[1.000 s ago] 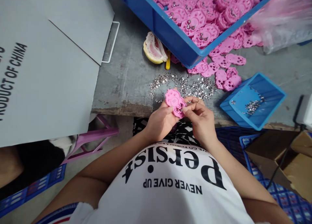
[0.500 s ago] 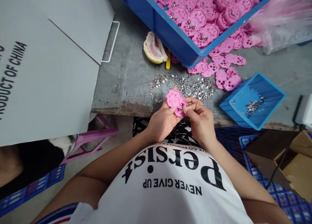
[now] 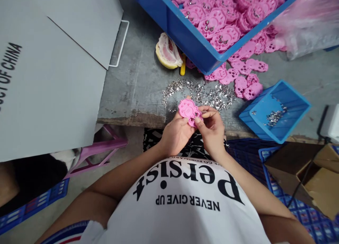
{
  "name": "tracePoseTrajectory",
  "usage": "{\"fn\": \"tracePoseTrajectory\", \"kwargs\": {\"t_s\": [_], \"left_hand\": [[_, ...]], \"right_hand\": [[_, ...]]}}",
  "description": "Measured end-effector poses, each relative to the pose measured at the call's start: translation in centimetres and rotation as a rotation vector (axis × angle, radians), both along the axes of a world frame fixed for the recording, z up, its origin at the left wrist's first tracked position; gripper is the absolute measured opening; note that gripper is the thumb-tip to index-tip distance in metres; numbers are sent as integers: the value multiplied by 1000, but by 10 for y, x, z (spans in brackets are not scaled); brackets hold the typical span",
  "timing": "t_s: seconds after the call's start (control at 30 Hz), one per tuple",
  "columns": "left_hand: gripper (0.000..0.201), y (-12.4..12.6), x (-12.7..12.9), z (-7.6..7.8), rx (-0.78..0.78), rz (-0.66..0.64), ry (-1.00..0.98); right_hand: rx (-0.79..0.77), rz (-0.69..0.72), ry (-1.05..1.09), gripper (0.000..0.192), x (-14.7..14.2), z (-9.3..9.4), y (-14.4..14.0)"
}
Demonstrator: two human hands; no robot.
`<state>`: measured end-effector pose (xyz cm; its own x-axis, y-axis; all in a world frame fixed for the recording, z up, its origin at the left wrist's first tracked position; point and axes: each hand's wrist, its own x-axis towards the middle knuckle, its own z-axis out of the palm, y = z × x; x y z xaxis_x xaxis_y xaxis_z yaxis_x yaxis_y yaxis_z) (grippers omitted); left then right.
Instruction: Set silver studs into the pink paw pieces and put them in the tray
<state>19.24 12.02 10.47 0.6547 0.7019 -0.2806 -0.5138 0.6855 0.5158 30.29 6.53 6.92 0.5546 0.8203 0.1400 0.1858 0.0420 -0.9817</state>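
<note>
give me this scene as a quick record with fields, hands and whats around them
left hand: left hand grips the pink plastic piece from below
right hand: right hand pinches the same piece's right edge with its fingers
place: held over the near edge of the grey table
just beyond: scatter of small metal parts
right side: small blue tray with a few metal parts in it
far side: large blue bin full of pink pieces, more loose pink pieces beside it
left side: grey cardboard box
</note>
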Motion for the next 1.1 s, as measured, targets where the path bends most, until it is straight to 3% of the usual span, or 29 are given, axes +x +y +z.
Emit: {"fn": "tracePoseTrajectory", "kwargs": {"t_s": [0.17, 0.23, 0.33, 0.53, 0.8, 1.0, 1.1], "left_hand": [[69, 10, -13, 0, 23, 114, 83], [68, 14, -18, 2, 45, 149, 111], [68, 16, -22, 4, 68, 161, 138], [68, 15, -22, 5, 86, 142, 178], [65, 15, -19, 8, 62, 139, 179], [63, 13, -20, 5, 54, 140, 205], [56, 11, -17, -2, 7, 76, 241]], "right_hand": [[40, -142, -173, 12, 38, 0, 9], [-67, -145, -329, 9, 60, 2, 10], [-282, -11, -594, 3, 80, 2, 7], [-335, 136, -899, 13, 71, 2, 0], [-347, 184, -1159, 22, 62, -3, 9], [-353, 152, -1127, 25, 73, -6, 1], [-326, 123, -1075, 25, 76, -2, -9]]}}
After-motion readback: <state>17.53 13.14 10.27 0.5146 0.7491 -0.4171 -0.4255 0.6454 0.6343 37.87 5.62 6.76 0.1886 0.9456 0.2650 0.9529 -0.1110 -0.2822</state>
